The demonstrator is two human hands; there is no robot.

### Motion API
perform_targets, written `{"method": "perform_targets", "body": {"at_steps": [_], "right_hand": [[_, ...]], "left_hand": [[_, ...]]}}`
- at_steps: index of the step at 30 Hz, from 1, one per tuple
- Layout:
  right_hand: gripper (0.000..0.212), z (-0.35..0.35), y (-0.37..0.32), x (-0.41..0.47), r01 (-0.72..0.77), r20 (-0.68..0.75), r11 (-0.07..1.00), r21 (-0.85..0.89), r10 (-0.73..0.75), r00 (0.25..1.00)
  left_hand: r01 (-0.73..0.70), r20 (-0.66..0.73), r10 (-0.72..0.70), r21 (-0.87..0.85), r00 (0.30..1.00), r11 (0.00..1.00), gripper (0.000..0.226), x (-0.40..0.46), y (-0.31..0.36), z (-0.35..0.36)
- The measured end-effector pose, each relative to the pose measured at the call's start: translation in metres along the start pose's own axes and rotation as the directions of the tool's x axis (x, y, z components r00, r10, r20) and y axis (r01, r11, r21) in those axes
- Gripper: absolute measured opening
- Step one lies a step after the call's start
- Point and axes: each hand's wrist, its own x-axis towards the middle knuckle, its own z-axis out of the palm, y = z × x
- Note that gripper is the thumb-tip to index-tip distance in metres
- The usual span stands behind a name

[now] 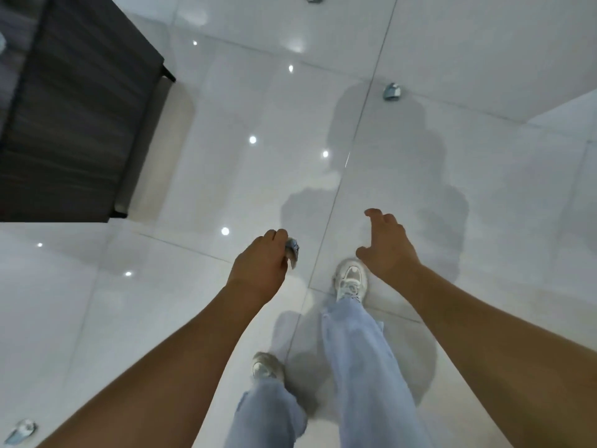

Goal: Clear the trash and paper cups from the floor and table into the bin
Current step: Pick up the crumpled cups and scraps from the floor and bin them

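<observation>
Glossy white tile floor (452, 43) runs under the person, who stands just right of the dark counter (74, 118). The left hand (258, 265) has its fingers (274, 236) curled tight round a crumpled scrap (292, 250). The right hand (384, 245) holds nothing, fingers spread wide. More crumpled trash (392, 91) lies on the floor well right of the counter; another piece (21, 430) lies below it.

Person, seen from above: both forearms bare, no sleeves in view; left hand (261, 263) and right hand (386, 244) without rings or watch; loose light-blue jeans (358, 360), wide at the hem; pale chunky sneakers, laced, one (350, 279) at 12 o'clock of the other (266, 365)
</observation>
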Motion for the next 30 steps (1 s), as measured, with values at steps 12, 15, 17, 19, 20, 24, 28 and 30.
{"method": "perform_targets", "body": {"at_steps": [12, 15, 17, 19, 20, 24, 28, 30], "right_hand": [[0.065, -0.161, 0.040, 0.116, -0.064, -0.097, 0.997, 0.036, 0.068, 0.993], [0.064, -0.189, 0.034, 0.148, -0.087, -0.090, 0.995, 0.058, 0.092, 0.992], [0.064, -0.211, 0.028, 0.174, -0.116, -0.083, 0.991, 0.061, 0.121, 0.989], [0.064, -0.228, 0.022, 0.197, -0.118, -0.075, 0.991, 0.069, 0.123, 0.989], [0.064, -0.241, 0.017, 0.215, -0.125, -0.070, 0.990, 0.073, 0.130, 0.989], [0.064, -0.286, -0.008, 0.289, -0.122, -0.086, 0.985, 0.122, 0.133, 0.987], [0.060, -0.315, -0.027, 0.355, -0.051, -0.122, 0.992, 0.118, 0.066, 0.990], [0.058, -0.324, -0.025, 0.381, -0.065, -0.117, 0.992, 0.112, 0.078, 0.990]], "left_hand": [[-0.048, -0.055, 0.045, -0.049, 0.997, 0.998, 0.020, 0.182, 0.119, -0.110], [-0.046, -0.012, 0.045, -0.046, 0.999, 0.998, 0.019, 0.223, 0.125, -0.129], [-0.034, 0.012, 0.036, -0.107, 0.999, 0.994, 0.018, 0.253, 0.126, -0.146], [-0.022, 0.025, 0.028, -0.216, 0.999, 0.976, 0.015, 0.276, 0.127, -0.162], [-0.013, 0.038, 0.023, -0.253, 0.999, 0.967, 0.013, 0.294, 0.127, -0.174], [0.001, 0.094, 0.024, -0.256, 0.995, 0.967, 0.016, 0.359, 0.129, -0.220], [0.009, 0.066, 0.008, -0.250, 0.998, 0.968, 0.019, 0.418, 0.137, -0.249], [0.003, 0.064, 0.015, -0.265, 0.998, 0.964, 0.020, 0.445, 0.144, -0.254]]}}
